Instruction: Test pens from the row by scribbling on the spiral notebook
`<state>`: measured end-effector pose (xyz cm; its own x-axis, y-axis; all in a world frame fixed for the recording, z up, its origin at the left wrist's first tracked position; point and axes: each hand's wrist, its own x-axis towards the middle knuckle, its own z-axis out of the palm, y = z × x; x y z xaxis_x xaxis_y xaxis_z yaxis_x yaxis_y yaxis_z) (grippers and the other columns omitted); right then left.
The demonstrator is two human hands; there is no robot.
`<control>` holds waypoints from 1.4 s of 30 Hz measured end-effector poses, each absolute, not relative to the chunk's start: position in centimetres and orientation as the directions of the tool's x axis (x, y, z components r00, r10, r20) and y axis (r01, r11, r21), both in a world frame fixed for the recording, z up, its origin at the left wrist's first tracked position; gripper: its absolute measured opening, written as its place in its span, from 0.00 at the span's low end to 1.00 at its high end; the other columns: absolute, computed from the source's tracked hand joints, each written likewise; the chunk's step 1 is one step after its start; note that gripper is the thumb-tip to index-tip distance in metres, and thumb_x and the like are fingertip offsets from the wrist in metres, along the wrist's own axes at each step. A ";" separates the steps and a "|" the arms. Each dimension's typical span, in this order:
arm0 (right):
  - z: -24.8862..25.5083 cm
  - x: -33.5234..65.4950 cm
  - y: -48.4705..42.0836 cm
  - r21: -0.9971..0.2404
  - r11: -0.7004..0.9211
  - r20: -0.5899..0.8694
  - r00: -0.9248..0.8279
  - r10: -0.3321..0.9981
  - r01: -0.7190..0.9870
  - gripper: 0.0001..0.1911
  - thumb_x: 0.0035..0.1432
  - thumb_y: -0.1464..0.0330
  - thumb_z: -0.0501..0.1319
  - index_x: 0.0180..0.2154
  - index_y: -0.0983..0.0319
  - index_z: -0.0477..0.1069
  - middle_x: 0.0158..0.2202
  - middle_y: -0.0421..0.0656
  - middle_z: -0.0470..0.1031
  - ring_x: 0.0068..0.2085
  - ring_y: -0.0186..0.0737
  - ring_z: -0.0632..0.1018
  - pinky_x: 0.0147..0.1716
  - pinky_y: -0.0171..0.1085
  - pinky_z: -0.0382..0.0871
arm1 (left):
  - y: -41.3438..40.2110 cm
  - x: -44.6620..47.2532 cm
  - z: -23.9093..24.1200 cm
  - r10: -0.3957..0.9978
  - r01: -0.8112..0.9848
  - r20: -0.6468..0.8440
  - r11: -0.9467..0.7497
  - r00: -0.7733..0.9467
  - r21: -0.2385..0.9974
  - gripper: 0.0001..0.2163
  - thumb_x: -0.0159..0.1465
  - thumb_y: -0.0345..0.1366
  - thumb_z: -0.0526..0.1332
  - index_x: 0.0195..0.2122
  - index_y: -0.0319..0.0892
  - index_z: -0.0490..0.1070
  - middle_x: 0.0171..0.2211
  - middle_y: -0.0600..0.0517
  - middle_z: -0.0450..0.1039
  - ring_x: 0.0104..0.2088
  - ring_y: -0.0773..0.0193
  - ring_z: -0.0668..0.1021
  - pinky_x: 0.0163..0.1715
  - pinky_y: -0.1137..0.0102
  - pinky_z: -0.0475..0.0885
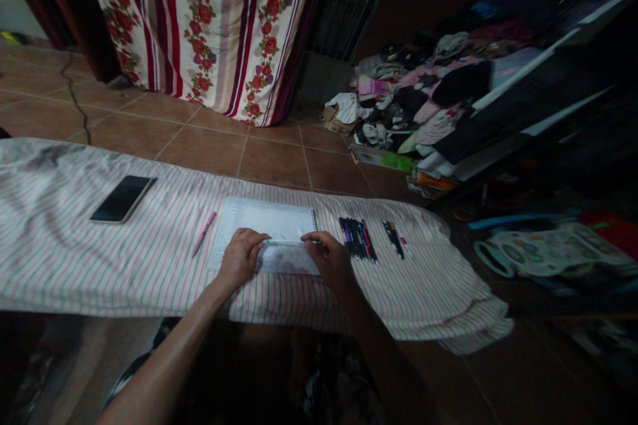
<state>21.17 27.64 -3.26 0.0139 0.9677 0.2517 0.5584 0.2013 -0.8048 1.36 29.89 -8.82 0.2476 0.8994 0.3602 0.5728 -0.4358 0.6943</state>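
Over the spiral notebook (246, 214), our left hand (242, 255) and right hand (329, 259) pinch what looks like a slim pen (286, 242), fingers closed at either end, presumably to steady it; at three o'clock, pens (357, 240) lie side by side, probably staying easily visible

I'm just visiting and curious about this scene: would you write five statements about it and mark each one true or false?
1. The left hand and right hand are both at the spiral notebook. True.
2. The smartphone lies left of the pink pen. True.
3. The pink pen lies on top of the notebook. False: it lies on the striped cloth, left of the notebook.
4. The smartphone's screen is brightly lit. False: it is dark.
5. A row of pens lies right of the notebook. True.
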 end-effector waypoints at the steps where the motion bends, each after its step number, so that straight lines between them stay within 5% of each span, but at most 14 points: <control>1: -3.3 21.2 27.6 -0.802 0.208 0.257 0.009 0.966 0.559 0.08 0.52 0.69 0.54 0.30 0.62 0.72 0.33 0.44 0.74 0.32 0.36 0.75 0.30 0.33 0.69 | 29.9 1.3 -8.8 0.898 0.572 0.360 -0.439 0.253 0.693 0.11 0.60 0.29 0.53 0.39 0.41 0.73 0.33 0.48 0.73 0.38 0.59 0.70 0.40 0.64 0.67; 13: -3.1 21.1 27.8 -0.765 0.225 0.261 -0.030 0.965 0.604 0.08 0.53 0.69 0.54 0.31 0.62 0.72 0.33 0.44 0.74 0.32 0.36 0.75 0.31 0.34 0.69 | 29.8 1.5 -8.7 0.895 0.554 0.355 -0.446 0.270 0.703 0.11 0.61 0.30 0.52 0.39 0.41 0.73 0.33 0.48 0.74 0.38 0.59 0.70 0.40 0.63 0.67; 26: -3.9 18.9 28.3 -0.801 0.106 0.105 -0.036 0.994 0.589 0.10 0.49 0.66 0.60 0.36 0.60 0.69 0.31 0.41 0.74 0.29 0.36 0.75 0.32 0.36 0.68 | 29.4 2.3 -8.8 0.897 0.493 0.343 -0.440 0.278 0.750 0.10 0.60 0.31 0.54 0.39 0.42 0.73 0.33 0.49 0.75 0.37 0.60 0.72 0.40 0.64 0.67; 37: -5.4 18.7 28.8 -0.885 0.137 0.132 -0.042 0.990 0.444 0.17 0.49 0.66 0.60 0.43 0.62 0.67 0.35 0.44 0.75 0.33 0.37 0.76 0.31 0.35 0.71 | 29.6 2.3 -9.2 0.950 0.446 0.260 -0.311 0.173 0.839 0.10 0.60 0.33 0.54 0.39 0.41 0.73 0.34 0.49 0.76 0.37 0.62 0.74 0.40 0.66 0.69; 42: -7.2 19.7 29.9 -0.778 0.095 0.146 0.032 0.989 0.621 0.12 0.54 0.65 0.54 0.39 0.61 0.70 0.32 0.43 0.75 0.32 0.37 0.77 0.30 0.34 0.71 | 29.9 2.0 -10.1 0.978 0.444 0.189 -0.210 0.090 0.871 0.11 0.60 0.33 0.54 0.40 0.40 0.72 0.36 0.48 0.75 0.37 0.62 0.75 0.39 0.66 0.70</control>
